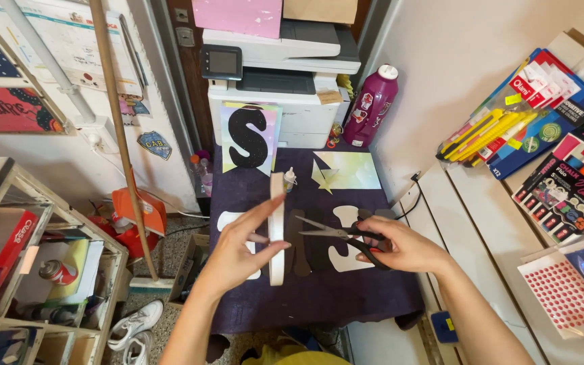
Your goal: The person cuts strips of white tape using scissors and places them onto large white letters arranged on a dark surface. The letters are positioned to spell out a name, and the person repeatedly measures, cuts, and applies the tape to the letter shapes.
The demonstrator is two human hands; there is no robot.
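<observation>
You're pinching the white strip (277, 230) upright in your left hand (238, 253), right hand (400, 247) gripping scissors (346, 235), blades open and pointing left at its edge.

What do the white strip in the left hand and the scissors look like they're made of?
White strip: probably foam board or thick card, matte, seen edge-on; it stands stiff in the left hand. Scissors, in the right hand: bright, shiny blades suggest metal; the black handles look like plastic.
</observation>
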